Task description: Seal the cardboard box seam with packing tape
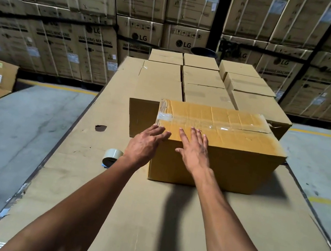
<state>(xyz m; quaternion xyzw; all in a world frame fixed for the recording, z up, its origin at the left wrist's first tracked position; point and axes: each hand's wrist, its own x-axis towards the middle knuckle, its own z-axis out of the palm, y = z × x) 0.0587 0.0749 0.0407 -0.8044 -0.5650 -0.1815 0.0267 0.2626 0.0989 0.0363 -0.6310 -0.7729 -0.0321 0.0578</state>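
A: Where is the cardboard box (218, 148) right now?

B: It sits in the middle of the tabletop (121, 217), which is covered in flat brown cardboard. The box is closed, and a strip of clear packing tape (215, 126) runs along the seam on its top, from the left edge towards the right.

A: And the hands?

B: The left hand (145, 144) lies against the box's near left corner, fingers stretched out and resting at the top edge. The right hand (194, 150) lies flat over the near top edge, palm down, fingertips on the top panel just short of the taped seam.

A: What is the grip of each?

B: Both are spread wide and flat. Neither closes on anything; they press on the box only.

A: Where is the tape roll (112, 157)?

B: It stands on its edge on the tabletop, just left of the left wrist and near the box's lower left corner, touching neither hand.

A: Anything else around?

B: Behind the box, more closed small boxes (204, 77) stand in rows on the same tabletop. One brown box (139, 116) sits right behind and to the left of the taped one. Further back, tall stacks of washing machine cartons (93, 50) fill the wall. The concrete floor (15, 132) shows on both sides, with yellow lines on the right.
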